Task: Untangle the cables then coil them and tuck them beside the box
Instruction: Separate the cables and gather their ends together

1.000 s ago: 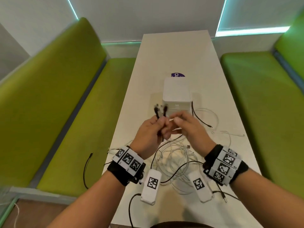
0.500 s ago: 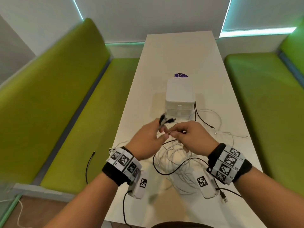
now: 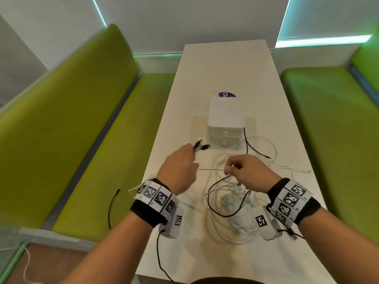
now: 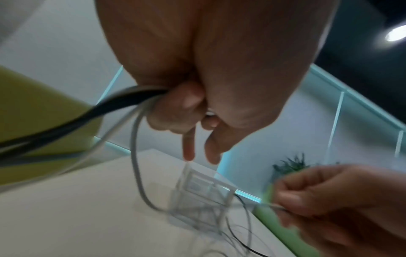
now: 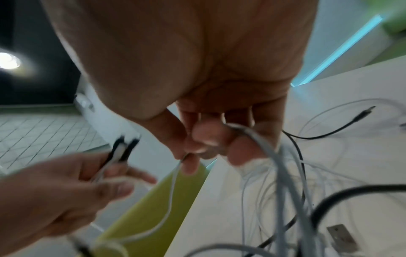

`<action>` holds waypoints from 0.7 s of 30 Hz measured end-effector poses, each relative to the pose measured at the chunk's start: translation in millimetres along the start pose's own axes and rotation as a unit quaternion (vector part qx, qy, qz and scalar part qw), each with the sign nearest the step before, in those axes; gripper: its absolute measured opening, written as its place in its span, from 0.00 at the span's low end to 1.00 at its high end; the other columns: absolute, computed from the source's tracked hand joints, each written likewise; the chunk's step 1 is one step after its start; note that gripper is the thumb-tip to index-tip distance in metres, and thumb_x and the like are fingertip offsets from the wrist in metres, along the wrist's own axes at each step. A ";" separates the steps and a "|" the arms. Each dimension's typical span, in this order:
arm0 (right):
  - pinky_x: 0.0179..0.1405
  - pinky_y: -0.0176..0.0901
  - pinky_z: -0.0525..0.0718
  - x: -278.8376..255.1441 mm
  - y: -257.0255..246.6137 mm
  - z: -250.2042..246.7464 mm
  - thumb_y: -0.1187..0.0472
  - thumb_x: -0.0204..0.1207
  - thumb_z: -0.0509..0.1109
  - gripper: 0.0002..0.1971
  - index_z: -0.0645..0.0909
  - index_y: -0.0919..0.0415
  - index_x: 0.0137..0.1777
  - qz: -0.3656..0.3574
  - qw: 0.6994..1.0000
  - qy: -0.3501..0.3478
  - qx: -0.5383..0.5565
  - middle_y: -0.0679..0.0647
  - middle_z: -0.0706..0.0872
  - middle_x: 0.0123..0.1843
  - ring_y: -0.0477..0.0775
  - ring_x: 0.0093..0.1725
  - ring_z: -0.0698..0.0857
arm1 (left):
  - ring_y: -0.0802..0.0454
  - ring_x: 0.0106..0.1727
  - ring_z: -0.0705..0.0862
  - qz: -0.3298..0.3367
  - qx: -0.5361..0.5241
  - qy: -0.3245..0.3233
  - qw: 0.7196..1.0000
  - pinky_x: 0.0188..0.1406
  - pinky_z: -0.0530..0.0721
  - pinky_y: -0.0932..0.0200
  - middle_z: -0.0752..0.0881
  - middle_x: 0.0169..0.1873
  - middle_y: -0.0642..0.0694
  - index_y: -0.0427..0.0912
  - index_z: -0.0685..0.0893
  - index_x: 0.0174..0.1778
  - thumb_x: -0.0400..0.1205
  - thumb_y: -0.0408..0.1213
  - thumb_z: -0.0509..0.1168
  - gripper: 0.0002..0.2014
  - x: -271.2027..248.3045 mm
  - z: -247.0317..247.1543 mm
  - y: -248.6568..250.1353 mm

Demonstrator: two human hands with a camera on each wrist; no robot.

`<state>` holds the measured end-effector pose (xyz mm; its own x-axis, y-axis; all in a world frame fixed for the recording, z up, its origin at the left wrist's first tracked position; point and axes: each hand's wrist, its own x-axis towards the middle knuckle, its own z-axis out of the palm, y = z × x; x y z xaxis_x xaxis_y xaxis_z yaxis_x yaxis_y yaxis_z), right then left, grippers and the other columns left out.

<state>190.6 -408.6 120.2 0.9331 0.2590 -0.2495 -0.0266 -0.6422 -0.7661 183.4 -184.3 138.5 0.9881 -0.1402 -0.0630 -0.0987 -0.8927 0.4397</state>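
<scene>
A white box [image 3: 225, 119] stands in the middle of the long white table [image 3: 225, 64]. A tangle of white and black cables [image 3: 229, 197] lies on the table below my hands. My left hand [image 3: 180, 167] is raised and grips a bundle of cable ends, black and white plugs [image 3: 200, 145] sticking out past its fingers; in the left wrist view black and white cables [image 4: 123, 100] run out of its fist. My right hand [image 3: 246, 169] pinches a thin white cable [image 3: 211, 170] that stretches tight toward the left hand, and it shows in the right wrist view as white cable [image 5: 173, 182].
Green benches [image 3: 71, 130] [image 3: 332, 130] run along both sides of the table. A purple sticker [image 3: 226, 94] lies behind the box. A loose black cable end [image 3: 260, 153] lies right of the box, and another black cable [image 3: 112, 206] hangs off the table's left edge.
My hands have drawn apart: the left moved left with the plug ends, the right moved right, and the white cable between them has pulled taut.
</scene>
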 end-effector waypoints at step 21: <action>0.35 0.42 0.83 1.6 9.3 0.0 0.52 0.83 0.72 0.07 0.92 0.48 0.53 -0.031 0.999 0.019 0.025 0.41 0.90 0.33 0.40 0.29 0.86 | 0.46 0.42 0.84 -0.020 -0.011 0.074 0.997 0.38 0.75 0.54 0.83 0.42 0.54 0.44 0.75 0.55 0.86 0.42 0.66 0.08 2.6 -2.4 -29.0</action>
<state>191.8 -414.2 112.6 0.9463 0.2690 -0.1795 0.0139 -0.5882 -0.8086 189.2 -157.7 127.8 0.9980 -0.0391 0.0505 -0.0580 -0.8866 0.4589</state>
